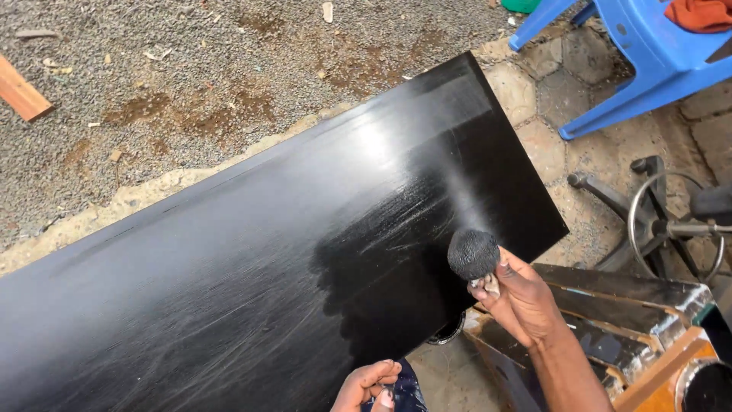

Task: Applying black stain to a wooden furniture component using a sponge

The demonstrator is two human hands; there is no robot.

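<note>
A long glossy black board [252,252] lies slanted across the view, streaked with pale rub marks. My right hand [526,301] grips a dark round pad wrapped in cloth [473,254] and presses it on the board near its right front edge. My left hand [367,385] sits at the bottom edge of the view, fingers curled against the board's near edge beside a dark blue cloth [408,393]; whether it holds anything I cannot tell.
Gravel ground [191,76] lies beyond the board, with a wooden offcut [21,90] at far left. A blue plastic chair [648,61] stands at top right, a metal chair base [663,221] at right, and a paint-stained box [625,328] under my right arm.
</note>
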